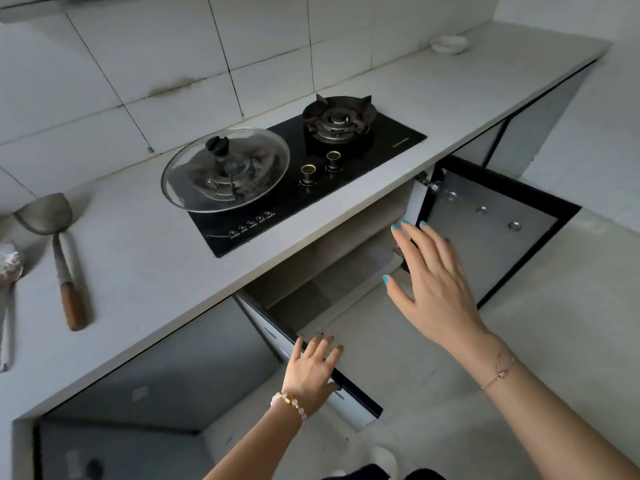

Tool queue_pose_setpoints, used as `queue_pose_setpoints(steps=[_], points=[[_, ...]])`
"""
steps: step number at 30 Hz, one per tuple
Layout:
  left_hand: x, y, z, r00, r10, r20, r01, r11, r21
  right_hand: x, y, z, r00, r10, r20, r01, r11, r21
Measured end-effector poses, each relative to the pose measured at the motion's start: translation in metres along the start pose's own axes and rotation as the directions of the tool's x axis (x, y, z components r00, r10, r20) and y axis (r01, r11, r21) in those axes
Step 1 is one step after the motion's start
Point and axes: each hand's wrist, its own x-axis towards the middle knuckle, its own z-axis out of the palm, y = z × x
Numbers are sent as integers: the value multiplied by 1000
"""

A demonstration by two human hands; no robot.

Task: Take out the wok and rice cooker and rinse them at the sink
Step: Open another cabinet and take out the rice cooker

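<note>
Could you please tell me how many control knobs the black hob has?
2. Both stand on the black glass gas hob, between its burners: one gold-rimmed black knob towards the round glass lid, the other beside it, further right. None seems hidden.

Head view looks down (wide-angle, close) over the counter (138, 271)
</note>
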Motion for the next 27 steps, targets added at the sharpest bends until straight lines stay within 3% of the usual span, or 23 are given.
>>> queue_pose_setpoints(steps=[6, 13, 21, 27], points=[[21, 5, -3, 999, 34, -39, -33, 999, 26, 10, 16, 11, 1000, -1, -5, 1, 1000, 22], [83, 31, -18, 975, -179, -130, 169, 982, -85, 53, 63, 33, 996, -92, 21, 90, 992, 91], [185, 52, -67, 810, -560, -173, 500, 814, -294, 115, 169, 46, 976, -215, 36, 209, 969, 135], [213, 70, -95, 686, -681, -256, 576, 724, -381, 150, 221, 61, 949, -310, 62, 293, 935, 199]])
